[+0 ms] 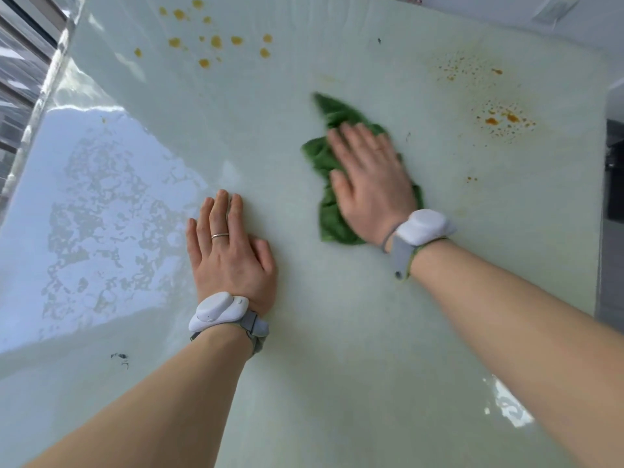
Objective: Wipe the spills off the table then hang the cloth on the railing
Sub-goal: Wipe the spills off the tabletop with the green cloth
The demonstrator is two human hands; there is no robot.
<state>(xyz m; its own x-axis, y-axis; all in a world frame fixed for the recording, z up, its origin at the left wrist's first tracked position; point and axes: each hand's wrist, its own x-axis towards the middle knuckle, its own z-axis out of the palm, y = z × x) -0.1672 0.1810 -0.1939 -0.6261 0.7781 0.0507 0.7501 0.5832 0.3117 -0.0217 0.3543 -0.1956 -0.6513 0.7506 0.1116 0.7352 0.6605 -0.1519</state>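
A crumpled green cloth lies on the pale glossy table right of centre. My right hand presses flat on top of the cloth, fingers together and pointing away; it is blurred by motion. My left hand rests palm-down on the bare table to the left of the cloth, holding nothing. Orange spill drops dot the far left part of the table. A finer orange splatter lies at the far right, with a fainter speckled patch beyond it.
A railing with dark bars runs along the table's left edge. A wet, reflective patch covers the left side of the table. A dark object stands past the right edge. Small dark marks sit near the front left.
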